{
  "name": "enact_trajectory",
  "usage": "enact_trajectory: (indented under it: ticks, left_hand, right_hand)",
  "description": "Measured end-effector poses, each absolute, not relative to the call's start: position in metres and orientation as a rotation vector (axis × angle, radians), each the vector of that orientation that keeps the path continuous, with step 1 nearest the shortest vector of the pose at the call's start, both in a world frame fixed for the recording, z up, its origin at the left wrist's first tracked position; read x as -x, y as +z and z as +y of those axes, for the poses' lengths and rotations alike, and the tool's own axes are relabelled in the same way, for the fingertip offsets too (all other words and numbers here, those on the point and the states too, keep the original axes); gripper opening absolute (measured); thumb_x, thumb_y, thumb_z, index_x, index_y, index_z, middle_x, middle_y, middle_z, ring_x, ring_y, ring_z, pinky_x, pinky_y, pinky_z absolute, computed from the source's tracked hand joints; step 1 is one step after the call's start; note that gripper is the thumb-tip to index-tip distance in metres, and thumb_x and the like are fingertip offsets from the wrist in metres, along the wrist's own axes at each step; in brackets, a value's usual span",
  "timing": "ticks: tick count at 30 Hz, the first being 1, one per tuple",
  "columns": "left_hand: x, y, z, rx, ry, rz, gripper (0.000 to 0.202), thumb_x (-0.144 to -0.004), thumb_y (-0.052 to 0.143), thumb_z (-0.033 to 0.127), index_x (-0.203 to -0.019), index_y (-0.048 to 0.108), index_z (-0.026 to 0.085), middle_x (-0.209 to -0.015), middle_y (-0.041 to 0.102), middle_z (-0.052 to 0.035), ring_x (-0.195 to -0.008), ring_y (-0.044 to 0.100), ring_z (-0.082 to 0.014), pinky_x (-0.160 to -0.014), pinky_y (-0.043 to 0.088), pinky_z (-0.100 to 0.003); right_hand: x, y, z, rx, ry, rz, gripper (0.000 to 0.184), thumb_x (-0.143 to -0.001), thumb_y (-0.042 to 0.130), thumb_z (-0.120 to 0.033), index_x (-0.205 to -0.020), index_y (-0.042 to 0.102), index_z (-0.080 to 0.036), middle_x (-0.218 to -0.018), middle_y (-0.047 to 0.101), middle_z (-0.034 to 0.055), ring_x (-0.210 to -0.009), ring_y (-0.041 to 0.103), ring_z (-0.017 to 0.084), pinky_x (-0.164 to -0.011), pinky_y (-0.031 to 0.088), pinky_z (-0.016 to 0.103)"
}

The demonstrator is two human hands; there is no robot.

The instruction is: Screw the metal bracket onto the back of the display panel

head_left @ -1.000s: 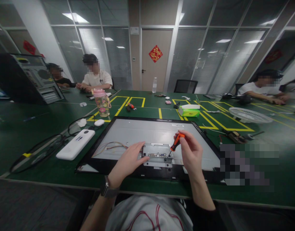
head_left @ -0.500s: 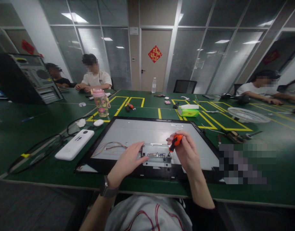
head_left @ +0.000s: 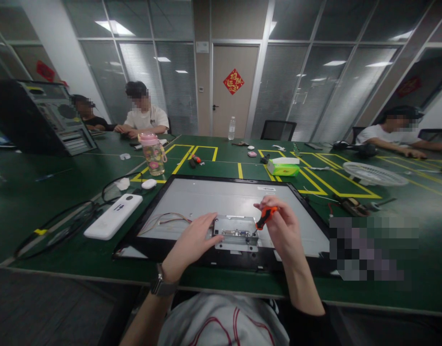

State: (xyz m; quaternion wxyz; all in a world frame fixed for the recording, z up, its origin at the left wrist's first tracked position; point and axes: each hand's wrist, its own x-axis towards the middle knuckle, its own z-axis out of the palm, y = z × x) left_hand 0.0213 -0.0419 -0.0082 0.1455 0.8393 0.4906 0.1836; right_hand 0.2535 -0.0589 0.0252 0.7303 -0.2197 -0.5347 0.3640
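Observation:
A flat display panel (head_left: 210,199) with a black frame lies back side up on the green table. Near its front edge sits a metal bracket (head_left: 235,223) with a row of connector ports. My left hand (head_left: 192,242) rests against the bracket's left end, fingers stretched and thumb apart. In my right hand (head_left: 284,228) is an orange and black screwdriver (head_left: 266,217), tilted, its shaft pointing down-left to the bracket's right end. The exact contact of its tip is too small to make out. Thin coloured wires (head_left: 166,217) run across the panel left of the bracket.
On the left are a white power bank (head_left: 113,216), black cables (head_left: 58,230), a pink-lidded bottle (head_left: 152,154) and a computer case (head_left: 41,117). Beyond the panel lie a green tissue pack (head_left: 284,167) and a white fan grille (head_left: 374,174). Other people sit across the table.
The screwdriver leans further over, its handle slightly right and lower as my right hand turns. My left hand stays at the bracket. The whole view has shifted slightly.

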Motion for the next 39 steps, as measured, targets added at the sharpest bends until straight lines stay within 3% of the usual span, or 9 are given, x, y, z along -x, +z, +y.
enact_trajectory:
  ticks: [6,11,17,22,28,33,39]
  left_hand:
    - [-0.0202,-0.0093,-0.0429,-2.434,0.549,1.405,0.058,-0.093,0.057,0.043,-0.142,0.042,0.015,-0.146,0.048,-0.0155,-0.133,0.046,-0.0276,-0.113,0.034,-0.044]
    - [-0.0201,-0.0088,-0.0429,-2.425,0.541,1.414,0.058,-0.093,0.056,0.042,-0.142,0.042,0.014,-0.146,0.048,-0.0160,-0.134,0.046,-0.0277,-0.113,0.034,-0.044]
    - [-0.0206,-0.0091,-0.0423,-2.423,0.553,1.418,0.058,-0.092,0.057,0.042,-0.141,0.043,0.015,-0.145,0.049,-0.0154,-0.133,0.047,-0.0271,-0.112,0.034,-0.042]
    - [-0.0212,-0.0069,-0.0430,-2.414,0.525,1.422,0.060,-0.092,0.058,0.042,-0.141,0.042,0.013,-0.146,0.048,-0.0162,-0.134,0.046,-0.0271,-0.113,0.033,-0.042]
    - [-0.0200,-0.0079,-0.0425,-2.425,0.547,1.405,0.058,-0.092,0.057,0.043,-0.141,0.043,0.016,-0.145,0.049,-0.0151,-0.133,0.047,-0.0274,-0.112,0.034,-0.043]
    - [-0.0200,-0.0078,-0.0430,-2.426,0.562,1.402,0.056,-0.093,0.055,0.043,-0.141,0.043,0.016,-0.145,0.049,-0.0150,-0.132,0.048,-0.0273,-0.112,0.035,-0.043]
    - [-0.0201,-0.0075,-0.0430,-2.421,0.567,1.402,0.056,-0.093,0.056,0.043,-0.140,0.044,0.016,-0.145,0.049,-0.0149,-0.133,0.047,-0.0275,-0.112,0.034,-0.043]
  right_hand:
    - [-0.2526,0.0253,-0.0600,0.470,0.902,-1.170,0.019,-0.091,0.060,-0.038,-0.101,0.071,-0.027,-0.080,0.066,0.0018,-0.071,0.062,0.016,-0.079,0.054,0.039]
    - [-0.2545,0.0220,-0.0581,0.481,0.816,-1.165,0.012,-0.085,0.069,-0.037,-0.087,0.072,-0.026,-0.088,0.062,0.0016,-0.086,0.061,0.016,-0.090,0.050,0.036]
    - [-0.2530,0.0225,-0.0590,0.514,0.854,-1.159,0.016,-0.091,0.061,-0.038,-0.099,0.070,-0.029,-0.087,0.067,0.0021,-0.077,0.062,0.016,-0.077,0.053,0.034]
    - [-0.2529,0.0227,-0.0575,0.504,0.775,-1.175,0.011,-0.085,0.068,-0.036,-0.088,0.072,-0.027,-0.090,0.063,0.0027,-0.088,0.061,0.018,-0.089,0.051,0.038]
    - [-0.2535,0.0213,-0.0584,0.519,0.866,-1.121,0.018,-0.090,0.061,-0.039,-0.099,0.071,-0.027,-0.088,0.067,0.0030,-0.078,0.063,0.016,-0.079,0.054,0.036]
    - [-0.2522,0.0236,-0.0590,0.494,0.803,-1.137,0.015,-0.083,0.070,-0.040,-0.087,0.072,-0.026,-0.088,0.063,0.0015,-0.082,0.060,0.016,-0.090,0.051,0.039]
    - [-0.2509,0.0263,-0.0602,0.513,0.855,-1.101,0.019,-0.089,0.061,-0.041,-0.097,0.070,-0.026,-0.085,0.064,0.0030,-0.076,0.060,0.017,-0.084,0.052,0.042]
